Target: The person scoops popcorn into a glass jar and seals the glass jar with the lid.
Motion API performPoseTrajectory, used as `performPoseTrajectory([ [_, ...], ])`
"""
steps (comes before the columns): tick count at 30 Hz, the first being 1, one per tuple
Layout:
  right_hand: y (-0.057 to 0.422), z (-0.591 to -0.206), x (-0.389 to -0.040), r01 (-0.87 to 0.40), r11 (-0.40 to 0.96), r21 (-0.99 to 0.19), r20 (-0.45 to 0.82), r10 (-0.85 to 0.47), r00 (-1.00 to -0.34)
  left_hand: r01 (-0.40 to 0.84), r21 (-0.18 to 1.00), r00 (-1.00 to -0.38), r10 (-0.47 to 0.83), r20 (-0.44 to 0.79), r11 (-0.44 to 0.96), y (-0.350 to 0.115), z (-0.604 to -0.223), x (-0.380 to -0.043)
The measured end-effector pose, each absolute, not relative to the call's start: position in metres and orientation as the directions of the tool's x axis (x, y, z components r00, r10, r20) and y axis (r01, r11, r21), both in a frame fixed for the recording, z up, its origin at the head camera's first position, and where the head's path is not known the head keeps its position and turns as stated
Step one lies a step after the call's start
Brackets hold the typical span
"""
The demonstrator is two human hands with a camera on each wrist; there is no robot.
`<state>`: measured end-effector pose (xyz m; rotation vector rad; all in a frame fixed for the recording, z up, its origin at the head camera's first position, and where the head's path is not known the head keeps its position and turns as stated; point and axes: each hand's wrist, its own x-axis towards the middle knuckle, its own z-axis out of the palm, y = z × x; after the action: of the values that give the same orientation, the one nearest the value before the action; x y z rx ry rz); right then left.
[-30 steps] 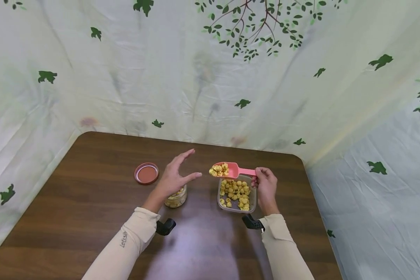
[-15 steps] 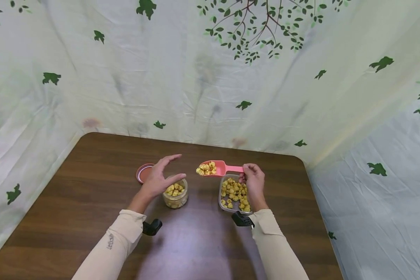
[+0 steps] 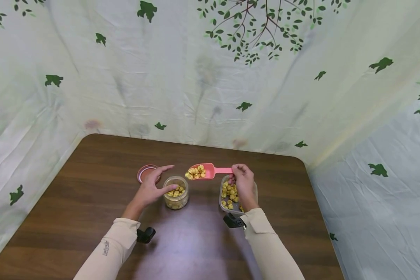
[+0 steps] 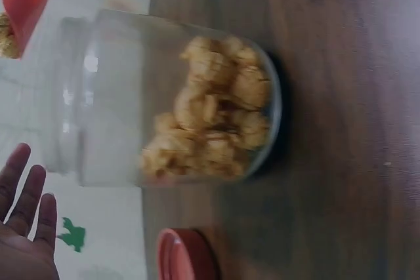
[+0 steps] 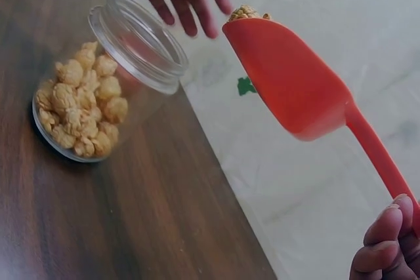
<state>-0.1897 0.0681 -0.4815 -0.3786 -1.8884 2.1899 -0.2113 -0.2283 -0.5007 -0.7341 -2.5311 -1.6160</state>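
Note:
My right hand (image 3: 244,184) grips the handle of a pink-red scoop (image 3: 210,171), held level and loaded with yellow popcorn (image 3: 196,172). The scoop's tip hangs just right of and above a clear glass jar (image 5: 141,50), which stands upright and is partly filled with popcorn (image 4: 210,103). My left hand (image 3: 149,189) is spread beside the jar's left side, thumb reaching over near the rim; the head view does not settle whether it touches. In the left wrist view its fingers (image 4: 27,201) are apart from the glass.
A plastic tub (image 3: 222,202) with more popcorn stands under my right hand, partly hidden by it. Behind my left hand lies a red lid (image 4: 187,257) on the wooden table (image 3: 196,241). A leaf-patterned curtain (image 3: 182,77) hangs behind the table.
The loaded scoop and my right hand have moved left, from above the tub to beside the jar. My left hand has shifted left and lower, uncovering the jar's mouth.

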Motion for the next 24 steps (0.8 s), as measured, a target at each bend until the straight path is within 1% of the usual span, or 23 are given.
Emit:
performPoseTrajectory([
  [9,0.058,-0.487,-0.189,-0.013,-0.141,-0.99,-0.029,0.293,-0.956,0.358,0.836,-0.915,0.333,0.226,0.416,-0.229,-0.528,-0.205],
  [15,0.052,-0.49,-0.188,-0.011,-0.112,-0.994,-0.02,0.273,-0.962,0.313,0.856,-0.928,0.326,0.182,0.412,-0.225,-0.541,-0.202],
  [24,0.043,-0.494,-0.184,-0.02,-0.101,-0.995,-0.006,0.257,-0.966,0.251,0.877,-0.949,0.281,0.141,0.41,-0.221,-0.555,-0.199],
])
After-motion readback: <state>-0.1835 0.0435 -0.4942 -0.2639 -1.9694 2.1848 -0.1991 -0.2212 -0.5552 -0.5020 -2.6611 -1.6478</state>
